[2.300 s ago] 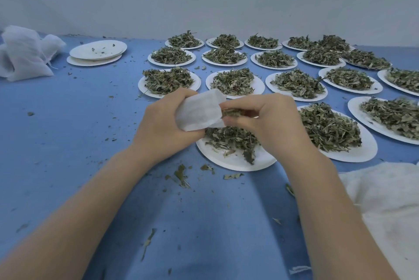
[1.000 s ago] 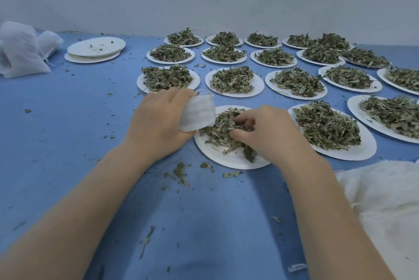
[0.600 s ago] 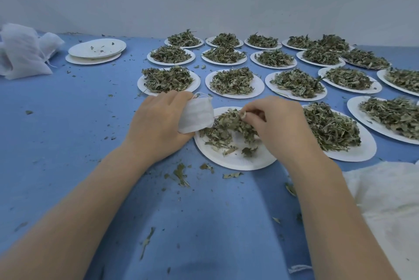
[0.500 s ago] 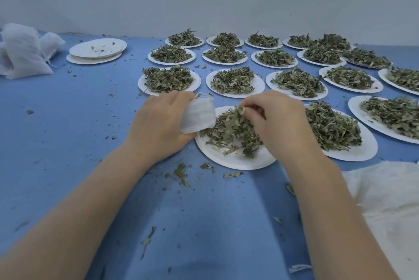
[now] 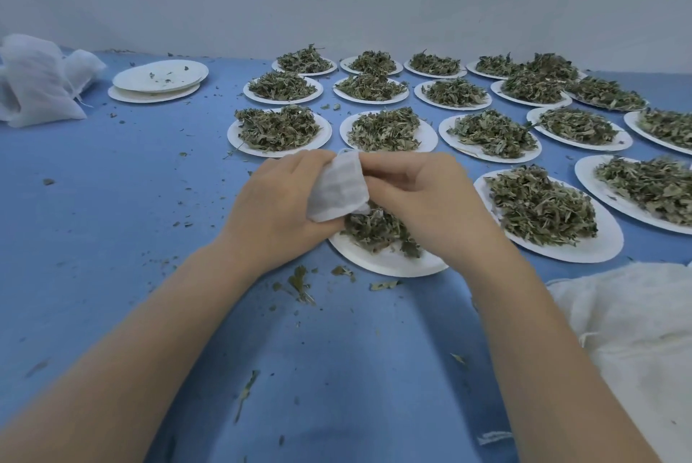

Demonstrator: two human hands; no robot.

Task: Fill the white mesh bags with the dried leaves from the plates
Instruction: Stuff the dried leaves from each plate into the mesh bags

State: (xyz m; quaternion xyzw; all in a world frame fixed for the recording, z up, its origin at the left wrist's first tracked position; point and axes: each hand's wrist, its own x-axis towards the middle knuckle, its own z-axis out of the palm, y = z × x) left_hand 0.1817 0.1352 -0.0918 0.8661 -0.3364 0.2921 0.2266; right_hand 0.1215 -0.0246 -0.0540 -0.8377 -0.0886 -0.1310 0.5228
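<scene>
My left hand (image 5: 277, 207) grips a small white mesh bag (image 5: 339, 189) just above the nearest white plate (image 5: 389, 262). A thin heap of dried leaves (image 5: 374, 232) lies on that plate, partly hidden under both hands. My right hand (image 5: 419, 196) is curled with its fingertips pressed against the bag's mouth. It holds a pinch of leaves that is mostly hidden by its fingers. Several more plates heaped with dried leaves, one of them (image 5: 543, 211) just to the right, fill the blue table behind and to the right.
Two empty plates (image 5: 161, 78) are stacked at the back left. Filled white bags (image 5: 35, 84) lie at the far left edge. A pile of white mesh fabric (image 5: 633, 331) sits at the near right. Loose leaf bits (image 5: 299, 284) dot the blue table (image 5: 112, 219).
My right hand lifted a pinch of leaves off the near plate and brought it left and up to the bag's mouth. My left hand raised the bag slightly.
</scene>
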